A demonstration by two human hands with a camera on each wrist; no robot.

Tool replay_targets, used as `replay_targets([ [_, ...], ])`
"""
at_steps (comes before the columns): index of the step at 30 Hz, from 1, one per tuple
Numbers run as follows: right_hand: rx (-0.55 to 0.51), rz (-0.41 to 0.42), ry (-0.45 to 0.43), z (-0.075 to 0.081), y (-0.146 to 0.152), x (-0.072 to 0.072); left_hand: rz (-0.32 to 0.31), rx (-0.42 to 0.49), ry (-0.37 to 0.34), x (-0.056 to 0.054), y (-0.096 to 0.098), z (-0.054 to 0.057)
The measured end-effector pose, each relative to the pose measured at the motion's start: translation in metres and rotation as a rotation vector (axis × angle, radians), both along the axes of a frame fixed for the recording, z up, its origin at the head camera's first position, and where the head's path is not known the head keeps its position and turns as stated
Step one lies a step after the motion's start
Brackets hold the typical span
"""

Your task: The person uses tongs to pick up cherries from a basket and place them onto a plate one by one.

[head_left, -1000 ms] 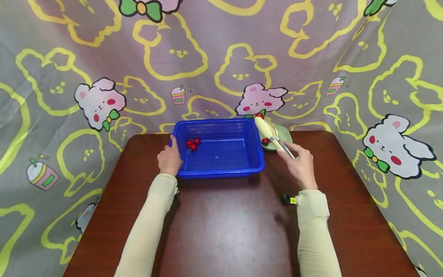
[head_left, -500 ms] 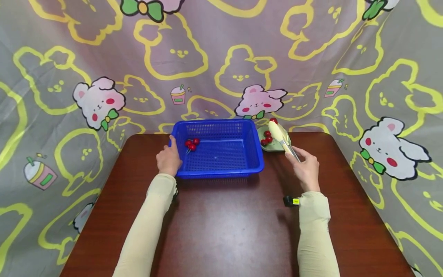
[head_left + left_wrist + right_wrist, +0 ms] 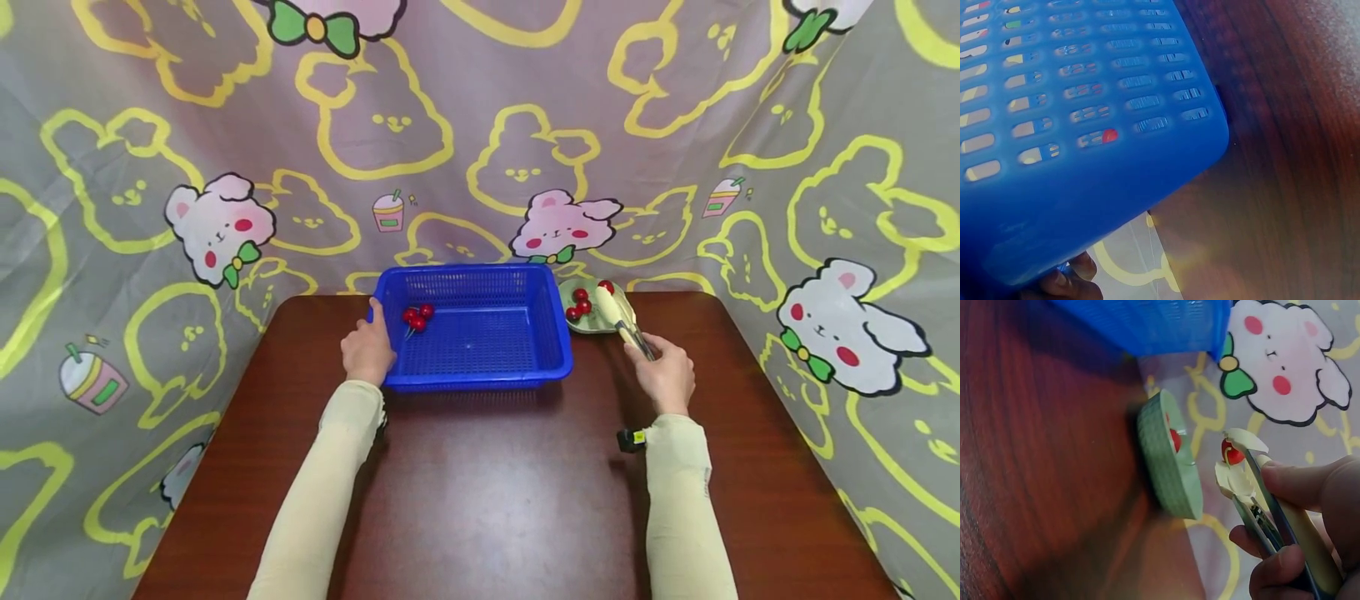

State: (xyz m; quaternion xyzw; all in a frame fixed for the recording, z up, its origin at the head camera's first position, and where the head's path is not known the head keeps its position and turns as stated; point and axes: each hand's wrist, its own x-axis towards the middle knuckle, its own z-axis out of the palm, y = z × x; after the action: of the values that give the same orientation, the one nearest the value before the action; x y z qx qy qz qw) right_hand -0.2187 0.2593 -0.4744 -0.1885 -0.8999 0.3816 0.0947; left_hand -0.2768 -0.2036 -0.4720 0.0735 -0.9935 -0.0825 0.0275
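Note:
My left hand (image 3: 368, 348) grips the left rim of a blue plastic basket (image 3: 480, 385); its fingertips (image 3: 1063, 282) show at the rim in the left wrist view. Inside the basket, near that side, lie several red cherries (image 3: 417, 322) with stems. My right hand (image 3: 666, 373) holds metal tongs (image 3: 621, 318) with cream tips. Between those tips sits a red cherry (image 3: 1232, 452) with its stem, seen in the right wrist view. The tongs reach over a pale green dish (image 3: 1161, 462), where a small group of cherries (image 3: 583, 307) lies on the left side.
The dish stands just right of the basket near the back of the brown table (image 3: 480, 483). A patterned cloth (image 3: 450, 100) hangs behind and along both sides. A small black device (image 3: 628, 440) is at the right wrist.
My right hand has carried the tongs and cherry right, from beside the basket's right edge to over the dish, then lowered them. The left hand stays on the basket.

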Motion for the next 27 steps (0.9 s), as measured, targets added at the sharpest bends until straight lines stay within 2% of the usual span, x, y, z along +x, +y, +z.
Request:
replay_targets([
  [6,0.071,0.018,-0.020,-0.008,0.001,-0.002,0.000,0.002,-0.003,0.001,0.000,-0.005],
  [13,0.127,0.012,-0.024,-0.015,0.001,-0.008,0.003,-0.005,0.002,0.001,0.000,-0.003],
  [21,0.171,0.025,-0.037,-0.015,0.001,-0.016,0.006,-0.008,-0.006,0.000,0.001,-0.002],
  [27,0.220,0.029,-0.036,-0.014,0.001,-0.027,0.011,-0.018,-0.015,-0.001,0.001,-0.002],
])
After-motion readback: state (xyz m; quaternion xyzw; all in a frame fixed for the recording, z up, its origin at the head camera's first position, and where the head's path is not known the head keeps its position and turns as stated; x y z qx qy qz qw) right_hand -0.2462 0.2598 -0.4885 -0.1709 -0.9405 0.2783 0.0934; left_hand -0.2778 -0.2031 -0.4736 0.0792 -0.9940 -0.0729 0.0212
